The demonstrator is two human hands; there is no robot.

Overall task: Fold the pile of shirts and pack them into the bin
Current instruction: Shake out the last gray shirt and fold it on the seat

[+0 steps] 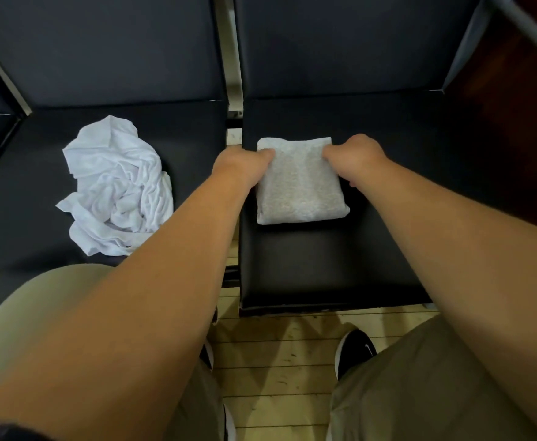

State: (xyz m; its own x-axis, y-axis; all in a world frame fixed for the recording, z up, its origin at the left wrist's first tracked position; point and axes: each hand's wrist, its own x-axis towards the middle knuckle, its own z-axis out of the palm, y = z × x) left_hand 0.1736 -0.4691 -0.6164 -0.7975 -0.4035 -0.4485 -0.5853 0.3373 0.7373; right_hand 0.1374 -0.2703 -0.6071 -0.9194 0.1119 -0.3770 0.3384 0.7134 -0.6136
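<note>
Two black seats (pixel 324 265) are holding the work — crumpled white shirt (pixel 117 186) lying left, folded grey shirt (pixel 299 189) right. Left hand (pixel 241 163) and right hand (pixel 358 152) are gripping its sides; uneven lifting is probably risking the folds slipping open.

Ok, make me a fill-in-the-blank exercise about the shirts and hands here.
1. The grey shirt lies on the ____ black seat.
2. The crumpled shirt on the other seat is ____ in colour.
3. The left hand and right hand hold the grey shirt, already ____.
Missing words: right; white; folded.
</note>
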